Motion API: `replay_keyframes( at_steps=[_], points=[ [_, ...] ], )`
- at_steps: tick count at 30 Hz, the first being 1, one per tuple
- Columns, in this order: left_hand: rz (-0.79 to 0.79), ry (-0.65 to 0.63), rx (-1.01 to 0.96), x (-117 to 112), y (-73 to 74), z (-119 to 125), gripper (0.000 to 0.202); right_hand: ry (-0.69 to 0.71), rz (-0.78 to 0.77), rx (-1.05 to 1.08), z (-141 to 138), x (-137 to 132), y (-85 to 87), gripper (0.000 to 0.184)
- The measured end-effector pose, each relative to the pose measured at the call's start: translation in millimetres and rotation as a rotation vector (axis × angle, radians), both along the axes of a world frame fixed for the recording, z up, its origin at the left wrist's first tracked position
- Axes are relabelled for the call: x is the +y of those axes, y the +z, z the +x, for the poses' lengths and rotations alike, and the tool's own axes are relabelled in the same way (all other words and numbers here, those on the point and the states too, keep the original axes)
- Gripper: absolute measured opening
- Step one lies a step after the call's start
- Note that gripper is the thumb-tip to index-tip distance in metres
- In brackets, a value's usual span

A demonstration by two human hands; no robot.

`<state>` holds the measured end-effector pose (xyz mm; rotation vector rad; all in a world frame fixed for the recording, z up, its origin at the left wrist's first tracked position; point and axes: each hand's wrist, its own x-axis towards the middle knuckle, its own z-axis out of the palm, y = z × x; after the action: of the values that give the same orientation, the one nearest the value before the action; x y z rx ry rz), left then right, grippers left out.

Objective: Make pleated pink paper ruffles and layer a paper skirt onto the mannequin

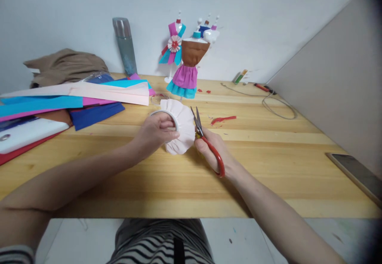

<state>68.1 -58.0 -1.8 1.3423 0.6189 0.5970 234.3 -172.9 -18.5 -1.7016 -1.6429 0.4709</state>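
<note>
My left hand [156, 131] is closed on a pale ring [172, 117], with its fingers reaching through the opening and the thumb on the near rim. Gathered pale pink paper or fabric [185, 127] fans out like a ruffle from the ring's right side. In my right hand [223, 150] is a pair of scissors [213, 148] with red handles. Their blades point up and away, slightly apart, just right of the ruffle's edge; nothing shows between them. My right fingers are partly hidden behind the scissors and beside the ruffle.
Colourful strips [110, 91] are piled at the left, near a flask [125, 45] and brown cloth [68, 67]. Small dress forms [195, 53] in outfits stand at the back. A red scrap [223, 119], a cable [280, 115] and a phone [358, 172] lie at the right.
</note>
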Motion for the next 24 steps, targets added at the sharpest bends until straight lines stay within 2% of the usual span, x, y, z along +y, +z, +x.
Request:
replay_keyframes(
  at_steps=[6, 14, 24],
  points=[
    [0.028, -0.009, -0.016, 0.3, -0.2, 0.7, 0.036, -0.010, -0.031, -0.031, -0.1, 0.7, -0.5, 0.064],
    [0.037, -0.002, -0.040, 0.6, -2.5, 2.3, 0.032, 0.009, 0.006, -0.040, 0.5, 0.8, -2.5, 0.066],
    [0.015, 0.010, 0.023, -2.4, 7.8, 1.3, 0.031, -0.022, -0.003, -0.066, 0.1, 2.6, -7.1, 0.054]
  ],
)
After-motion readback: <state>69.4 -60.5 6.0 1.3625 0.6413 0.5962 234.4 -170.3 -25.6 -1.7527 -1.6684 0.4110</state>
